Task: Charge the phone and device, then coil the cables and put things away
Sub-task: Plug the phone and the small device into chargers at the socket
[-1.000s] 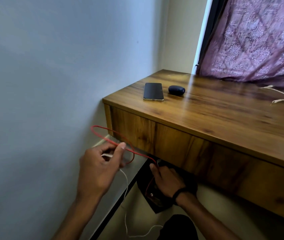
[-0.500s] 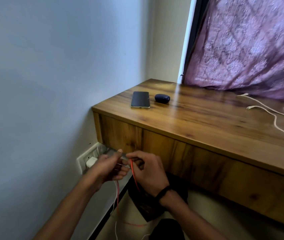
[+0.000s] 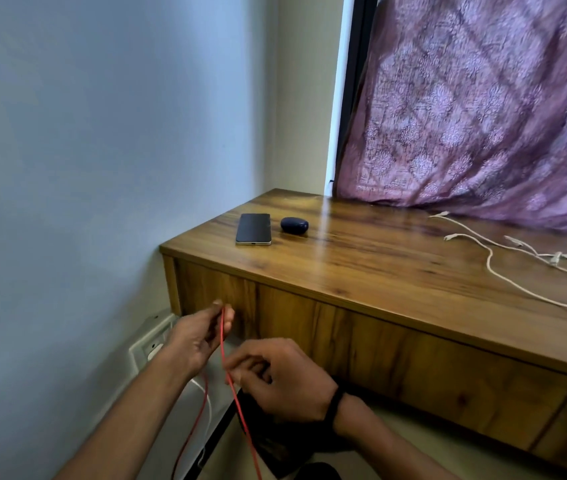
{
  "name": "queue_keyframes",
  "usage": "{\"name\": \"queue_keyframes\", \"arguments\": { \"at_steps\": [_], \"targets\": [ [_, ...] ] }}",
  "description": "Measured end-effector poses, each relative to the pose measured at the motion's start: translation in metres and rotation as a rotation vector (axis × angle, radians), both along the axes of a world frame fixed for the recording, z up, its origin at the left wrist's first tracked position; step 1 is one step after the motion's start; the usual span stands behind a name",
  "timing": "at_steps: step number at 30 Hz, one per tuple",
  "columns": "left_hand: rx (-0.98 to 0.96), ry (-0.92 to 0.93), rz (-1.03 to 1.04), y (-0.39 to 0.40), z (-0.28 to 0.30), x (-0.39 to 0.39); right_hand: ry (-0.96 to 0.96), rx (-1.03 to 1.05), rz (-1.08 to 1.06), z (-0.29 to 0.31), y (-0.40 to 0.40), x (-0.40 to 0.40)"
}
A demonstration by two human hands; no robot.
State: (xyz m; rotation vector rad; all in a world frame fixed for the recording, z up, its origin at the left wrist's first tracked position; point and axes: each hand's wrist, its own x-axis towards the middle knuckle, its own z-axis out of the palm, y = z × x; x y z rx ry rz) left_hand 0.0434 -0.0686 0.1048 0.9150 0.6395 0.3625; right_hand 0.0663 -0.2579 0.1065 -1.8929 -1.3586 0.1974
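Below desk edge, hands pinch red cable

From my remote seat: the counter is varnished wood, its top glossy enough to catch window light, grain plain on the near face. The phone shows a dark glassy screen with a pale metallic-looking edge; the earbud case beside it is smooth navy plastic. Far right, patterned mauve cloth curtain. The wall is matt paint.

Red cable, navy case — mauve floral-patterned curtain.
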Motion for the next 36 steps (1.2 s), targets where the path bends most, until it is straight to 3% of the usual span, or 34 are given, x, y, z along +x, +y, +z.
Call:
{"name": "queue_keyframes", "arguments": {
  "at_steps": [6, 13, 15, 20, 23, 27, 30, 33, 36],
  "targets": [
    [0.525, -0.120, -0.139, -0.032, 0.029, -0.019, 0.509, 0.413, -0.424, 0.015, 0.033, 0.031],
    [1.016, -0.226, -0.350, -0.041, 0.062, -0.007, 0.841, 0.455, -0.330, 0.089, 0.041, 0.065],
    [1.054, -0.228, -0.406, -0.046, 0.066, -0.002, 0.907, 0.514, -0.313, 0.101, 0.044, 0.080],
    [1.102, -0.150, -0.437, -0.043, 0.066, 0.009, 0.932, 0.538, -0.394, 0.110, 0.054, 0.118],
    [1.175, -0.066, -0.423, -0.035, 0.070, 0.012, 0.821, 0.468, -0.505, 0.099, 0.059, 0.133],
    [1.362, 0.110, -0.095, -0.017, 0.085, 0.032, 0.757, 0.476, -0.557, 0.092, 0.065, 0.146],
    [1.393, 0.174, 0.180, 0.005, 0.094, 0.059, 0.776, 0.492, -0.534, 0.090, 0.069, 0.151],
    [1.439, 0.340, 0.121, 0.023, 0.097, 0.101, 0.783, 0.522, -0.547, 0.088, 0.071, 0.158],
    [1.540, 0.620, 0.020, 0.028, 0.100, 0.148, 0.742, 0.545, -0.596, 0.087, 0.070, 0.163]
  ]
}}
